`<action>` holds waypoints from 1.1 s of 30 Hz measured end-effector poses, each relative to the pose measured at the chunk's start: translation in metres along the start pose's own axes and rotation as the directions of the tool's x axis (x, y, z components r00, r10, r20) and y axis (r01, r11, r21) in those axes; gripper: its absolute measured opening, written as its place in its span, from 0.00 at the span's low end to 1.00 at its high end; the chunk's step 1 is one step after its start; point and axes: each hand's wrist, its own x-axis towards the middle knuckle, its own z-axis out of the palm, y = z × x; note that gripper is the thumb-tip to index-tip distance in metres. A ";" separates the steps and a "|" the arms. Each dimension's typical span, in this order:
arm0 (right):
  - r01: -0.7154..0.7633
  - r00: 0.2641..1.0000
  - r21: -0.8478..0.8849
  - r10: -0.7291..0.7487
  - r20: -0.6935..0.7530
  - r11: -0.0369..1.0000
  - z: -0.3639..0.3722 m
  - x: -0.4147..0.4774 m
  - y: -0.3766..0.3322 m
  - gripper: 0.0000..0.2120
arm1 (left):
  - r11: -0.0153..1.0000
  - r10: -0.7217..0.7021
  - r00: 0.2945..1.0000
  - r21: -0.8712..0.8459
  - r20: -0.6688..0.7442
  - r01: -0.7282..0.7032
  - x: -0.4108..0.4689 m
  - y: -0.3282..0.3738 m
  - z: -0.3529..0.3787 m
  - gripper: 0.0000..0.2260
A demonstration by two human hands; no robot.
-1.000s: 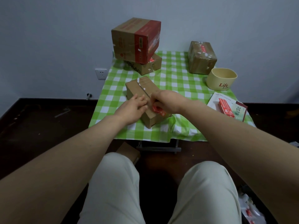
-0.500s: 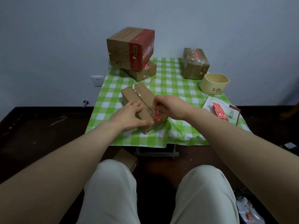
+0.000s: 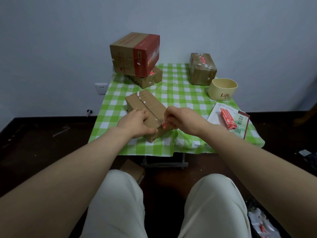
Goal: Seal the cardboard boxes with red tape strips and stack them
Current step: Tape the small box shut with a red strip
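A long brown cardboard box [image 3: 145, 103] lies slantwise near the front of the green checked table [image 3: 180, 93]. My left hand [image 3: 135, 123] lies flat on its near left side and presses it down. My right hand [image 3: 180, 121] pinches a short red tape strip [image 3: 164, 124] at the box's near right edge, beside the top seam. At the back left a big box with a red band [image 3: 135, 54] rests on a flatter box [image 3: 147, 79]. Another taped box [image 3: 202, 68] stands at the back right.
A cream bin marked "Life" [image 3: 223, 89] stands at the right. In front of it a sheet of red strips [image 3: 227, 121] lies on a booklet [image 3: 240, 124]. A small box [image 3: 133, 170] sits on the dark floor under the table's front edge, by my knees.
My right hand has drawn back from on top of the box's near end to its right edge, with the red strip now showing between the fingers. My left hand has kept pressing the box.
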 end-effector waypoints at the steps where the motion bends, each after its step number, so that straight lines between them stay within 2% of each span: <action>1: 0.002 1.000 0.012 -0.002 -0.011 1.000 0.001 -0.001 0.001 0.04 | 1.000 -0.001 1.000 0.001 0.001 0.001 0.000 0.000 0.000 0.35; 6: -0.009 0.998 0.033 0.011 -0.062 0.999 0.002 -0.011 0.004 0.04 | 1.000 0.006 1.000 0.000 -0.003 -0.006 0.000 -0.001 0.000 0.35; 26: 0.006 0.996 0.019 -0.005 -0.085 1.000 0.012 -0.034 0.006 0.06 | 1.000 0.016 1.000 0.010 -0.010 -0.016 -0.005 0.002 -0.003 0.35; 33: -0.059 0.996 0.066 0.063 -0.063 0.996 0.016 -0.045 0.012 0.07 | 0.999 0.023 0.999 0.029 -0.022 -0.023 -0.003 0.001 0.000 0.35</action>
